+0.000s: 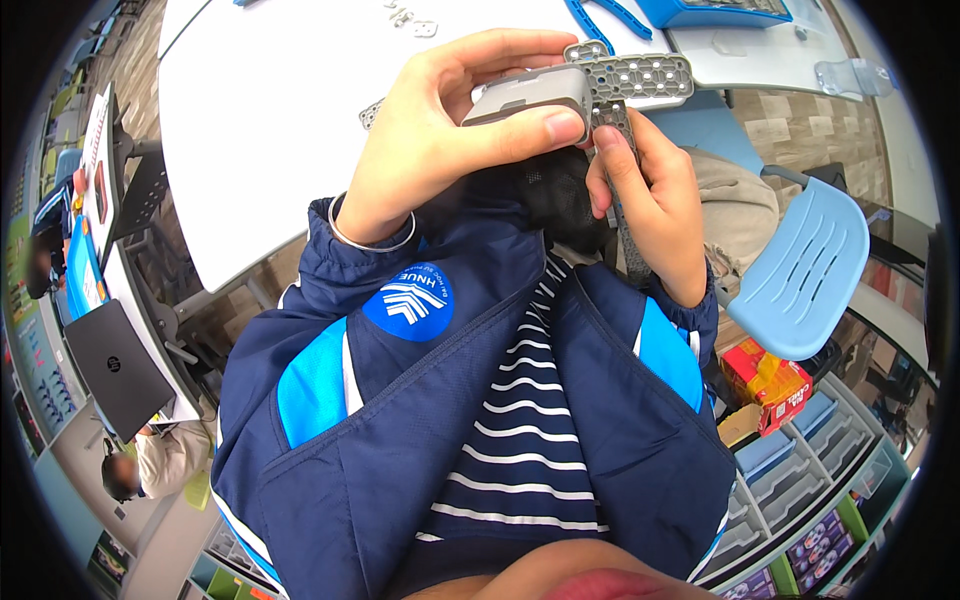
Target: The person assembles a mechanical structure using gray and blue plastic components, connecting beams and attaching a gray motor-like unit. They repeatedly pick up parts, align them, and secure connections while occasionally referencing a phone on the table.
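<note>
My left hand [440, 125], with a thin metal bangle on the wrist, is shut on a grey rectangular block [530, 95], thumb along its lower edge. A grey perforated plate [640, 78] sticks out from the block to the right. My right hand [655, 195] grips a narrow grey perforated strip [630, 245] that runs down from the plate past the palm, with the index fingertip touching the strip just beside the block. A black mesh object [560, 190] sits below the two hands against my dark blue jacket [420, 430].
A white table [270, 120] lies beyond the hands, with small grey parts [415, 22] and blue pieces [610, 15] on it. A light blue chair [800, 270] stands at right above a red box [765, 385] and storage bins. At left are a black laptop [110, 365] and a seated person [150, 460].
</note>
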The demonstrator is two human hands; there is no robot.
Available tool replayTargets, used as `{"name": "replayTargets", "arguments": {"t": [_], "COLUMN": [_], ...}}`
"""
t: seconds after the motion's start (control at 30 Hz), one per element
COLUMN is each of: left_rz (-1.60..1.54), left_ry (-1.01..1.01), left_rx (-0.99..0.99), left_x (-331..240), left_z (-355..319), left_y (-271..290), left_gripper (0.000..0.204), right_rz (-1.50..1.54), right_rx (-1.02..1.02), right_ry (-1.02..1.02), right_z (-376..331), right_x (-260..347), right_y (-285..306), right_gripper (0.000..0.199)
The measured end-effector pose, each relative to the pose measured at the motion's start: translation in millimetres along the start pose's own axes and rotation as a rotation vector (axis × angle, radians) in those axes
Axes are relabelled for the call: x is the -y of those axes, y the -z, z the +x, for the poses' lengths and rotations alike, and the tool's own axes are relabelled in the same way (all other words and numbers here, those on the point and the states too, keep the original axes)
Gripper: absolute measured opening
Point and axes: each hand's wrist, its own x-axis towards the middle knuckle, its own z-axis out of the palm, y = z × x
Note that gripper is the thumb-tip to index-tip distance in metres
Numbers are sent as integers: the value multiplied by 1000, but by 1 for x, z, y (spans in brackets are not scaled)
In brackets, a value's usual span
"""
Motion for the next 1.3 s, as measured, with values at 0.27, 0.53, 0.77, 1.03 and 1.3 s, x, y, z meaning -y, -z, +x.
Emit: {"name": "replayTargets", "arguments": {"t": [0.27, 0.53, 0.77, 1.03, 1.3], "left_rz": [5, 51, 20, 51, 49], "left_ry": [22, -25, -6, -23, -16], "left_rx": [-4, -10, -2, -20, -11], "left_x": [-1, 4, 4, 6, -2], "left_z": [1, 2, 1, 0, 3], "left_y": [1, 1, 1, 1, -2], "left_gripper": [54, 53, 51, 49, 50], "right_rz": [-29, 14, 58, 66, 62], "right_rx": [-22, 10, 30, 32, 37], "right_ry": [30, -2, -24, -27, -43], "right_z": [-1, 0, 0, 0, 2], "right_x": [1, -3, -5, -7, -7], "right_y": [-2, 1, 3, 3, 2], "right_gripper": [27, 26, 26, 26, 27]}}
